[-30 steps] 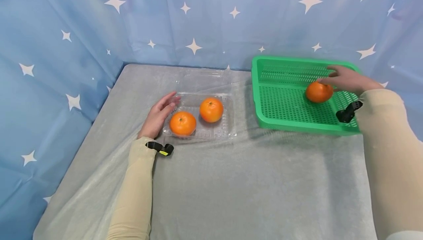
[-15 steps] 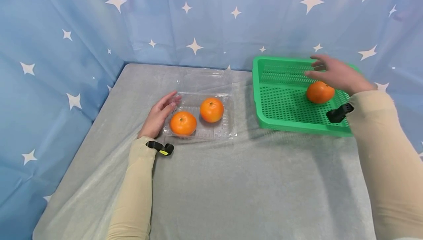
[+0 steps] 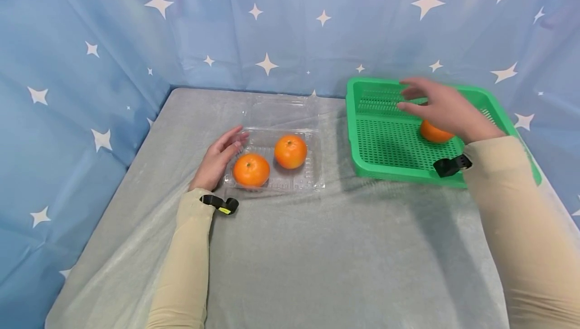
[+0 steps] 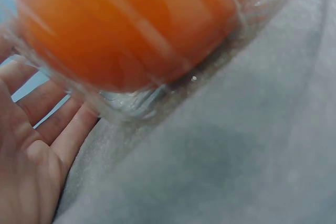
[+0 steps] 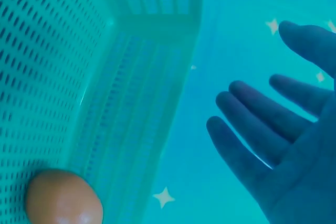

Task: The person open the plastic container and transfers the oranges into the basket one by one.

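In the head view a clear plastic clamshell box (image 3: 312, 180) lies with its lid folded back on the table. Inside it are two oranges, one at the front left (image 3: 250, 170) and one farther right (image 3: 290, 151). My left hand (image 3: 215, 163) rests against the box's left side, its fingers extended; the left wrist view shows the fingers (image 4: 42, 108) along the clear wall. Over the green basket (image 3: 376, 172) hovers my right hand (image 3: 446, 110), fingers spread and holding nothing. A third orange (image 3: 435, 132) sits in the basket, partly covered by that hand; the right wrist view shows this orange (image 5: 64, 199) apart from it.
A grey cloth covers the table (image 3: 344, 253). Behind and to the left hangs a blue curtain (image 3: 290, 32) with white stars. The box's transparent lid (image 3: 281, 110) lies flat toward the curtain. Each wrist carries a small black camera.
My right hand has lifted off the orange in the basket and moved left above it, leaving the orange there. My left hand, the box and its oranges stay where they were.
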Demonstrator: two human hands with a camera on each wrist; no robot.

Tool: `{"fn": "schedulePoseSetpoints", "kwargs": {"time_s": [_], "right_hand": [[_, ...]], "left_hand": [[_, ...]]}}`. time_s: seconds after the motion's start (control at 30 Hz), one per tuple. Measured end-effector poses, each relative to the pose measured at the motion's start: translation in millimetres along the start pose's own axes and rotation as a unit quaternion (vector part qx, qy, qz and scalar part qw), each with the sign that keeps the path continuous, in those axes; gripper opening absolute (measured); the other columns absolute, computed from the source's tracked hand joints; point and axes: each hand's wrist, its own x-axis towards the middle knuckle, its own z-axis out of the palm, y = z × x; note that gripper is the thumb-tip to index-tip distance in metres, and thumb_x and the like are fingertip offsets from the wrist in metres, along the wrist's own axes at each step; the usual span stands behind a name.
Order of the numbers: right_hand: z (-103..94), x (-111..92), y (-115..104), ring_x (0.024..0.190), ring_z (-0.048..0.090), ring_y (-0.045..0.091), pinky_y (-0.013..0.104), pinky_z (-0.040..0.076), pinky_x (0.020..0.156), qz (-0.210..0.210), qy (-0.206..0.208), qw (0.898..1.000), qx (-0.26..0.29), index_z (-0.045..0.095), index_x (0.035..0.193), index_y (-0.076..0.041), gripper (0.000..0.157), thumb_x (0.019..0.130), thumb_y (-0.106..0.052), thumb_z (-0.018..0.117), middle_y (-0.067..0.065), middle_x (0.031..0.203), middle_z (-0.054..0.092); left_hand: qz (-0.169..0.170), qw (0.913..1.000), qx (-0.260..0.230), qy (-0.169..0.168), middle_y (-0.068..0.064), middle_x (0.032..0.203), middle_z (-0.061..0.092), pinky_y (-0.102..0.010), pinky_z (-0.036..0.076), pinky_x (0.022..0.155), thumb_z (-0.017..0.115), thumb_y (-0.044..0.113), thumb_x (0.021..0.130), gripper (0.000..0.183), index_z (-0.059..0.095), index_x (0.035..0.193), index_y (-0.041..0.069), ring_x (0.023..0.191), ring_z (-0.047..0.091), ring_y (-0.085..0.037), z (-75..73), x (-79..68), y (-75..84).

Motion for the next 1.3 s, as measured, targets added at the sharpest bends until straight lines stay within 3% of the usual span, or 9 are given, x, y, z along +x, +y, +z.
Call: {"fn": "schedulePoseSetpoints", "kwargs": {"time_s": [0.2,0.6,0.93,1.3], "right_hand": [[9.0,-6.3,-14.1,0.114,0.043,0.039,0.057,0.03,0.091,-0.016,0.021,1.0,0.005,0.024,0.142,-0.02,0.065,0.088,-0.047,0.048,0.013,0.132,0.043],[25.6,-12.4,-37.6,0.109,0.049,0.034,0.051,0.038,0.088,-0.066,0.091,0.993,0.023,0.035,0.137,-0.022,0.054,0.089,-0.04,0.051,0.006,0.131,0.046],[47.6,-13.5,-59.3,0.103,0.053,0.024,0.042,0.042,0.087,-0.12,0.156,0.98,0.026,0.043,0.132,-0.021,0.047,0.088,-0.032,0.055,0.003,0.121,0.053],[70.1,-13.2,-75.7,0.104,0.052,0.014,0.036,0.043,0.088,-0.149,0.185,0.97,0.059,0.046,0.13,-0.022,0.043,0.088,-0.028,0.056,-0.004,0.119,0.052]], "left_hand": [[-0.002,1.0,0.006,-0.001,-0.007,0.134,0.044,-0.038,0.028,0.103,0.048,0.019,0.093,0.047,0.035,0.138,0.016,0.122,0.04,-0.02,0.6,-0.8,0.2],[-0.002,0.9999,0.01,-0.002,-0.005,0.134,0.044,-0.035,0.028,0.103,0.047,0.019,0.093,0.042,0.04,0.134,0.026,0.122,0.04,-0.018,0.8,-0.1,2.0],[0.004,0.9998,0.018,-0.001,-0.007,0.132,0.045,-0.035,0.029,0.103,0.047,0.019,0.093,0.041,0.041,0.133,0.026,0.121,0.04,-0.018,0.6,-0.5,3.3],[0.003,0.9998,0.019,0.0,-0.007,0.132,0.045,-0.036,0.029,0.103,0.048,0.019,0.093,0.042,0.041,0.134,0.025,0.122,0.04,-0.019,0.1,0.1,2.4]]}}
